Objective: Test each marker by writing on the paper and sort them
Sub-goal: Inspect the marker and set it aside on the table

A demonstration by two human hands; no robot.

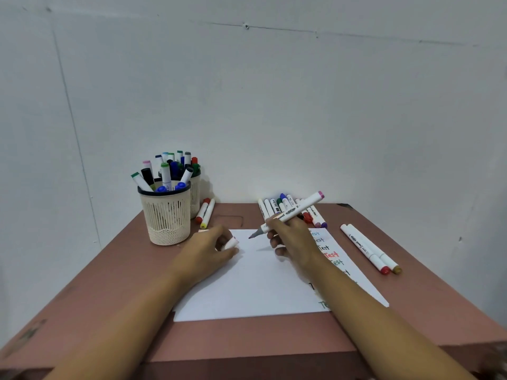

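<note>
1. Right hand (290,239) is wrapped round an uncapped marker (295,211) in a writing grip. The nib points down at the top part of the paper (255,286). It looks just off the sheet, though I can't swear it isn't touching.
2. Left hand (211,250) rests on the paper's left edge, fingers curled round a small white cap (231,242) (presumably this marker's).
3. Progress, as I read it: somewhere in the middle. A column of test words (327,248) runs down the right edge of the paper, partly under the right forearm, so several markers look already tried.
4. Sorting seems under way too. There's a pair of markers (367,248) right of the paper, another pair (205,212) beside the cups, and a loose pile (277,205) at the back of the table (109,283). Which group means what, I can't tell.
5. Left to do: write with this one, cap it, drop it in a group. The front cup (167,212) and the back cup (195,196) are both stuffed with markers, so possibly plenty more.
6. Readable writing: the column says "Test" over and over, in blue, black, red and green. The held marker's barrel has print on it, too blurry to read.
</note>
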